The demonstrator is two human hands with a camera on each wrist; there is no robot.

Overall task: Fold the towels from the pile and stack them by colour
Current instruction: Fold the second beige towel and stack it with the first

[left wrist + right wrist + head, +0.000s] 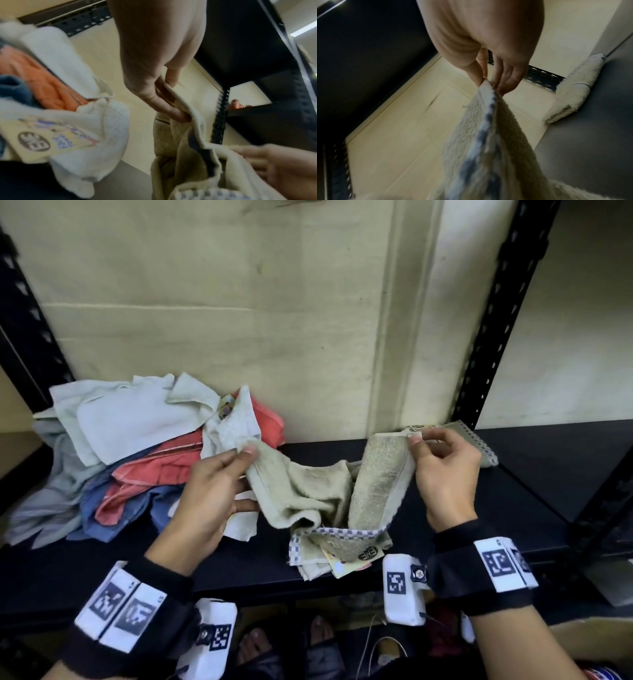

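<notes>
A beige towel [318, 494] with a blue-checked border hangs between my hands above the black shelf [534, 491]. My left hand [219, 484] pinches one top corner, thumb over the cloth; the same pinch shows in the left wrist view [173, 102]. My right hand [442, 470] pinches the other corner [488, 83] between thumb and fingers. The towel's lower edge and its paper label rest on the shelf. A pile of white, coral and blue towels [137, 453] lies at the left. One folded beige towel [479, 446] lies at the back right [576, 86].
Black perforated uprights [496, 313] frame the shelf, with a cream wall [239, 320] behind. A white towel with a printed label [68, 135] lies by my left hand. Below the shelf edge I see feet in sandals [287, 645] on the floor.
</notes>
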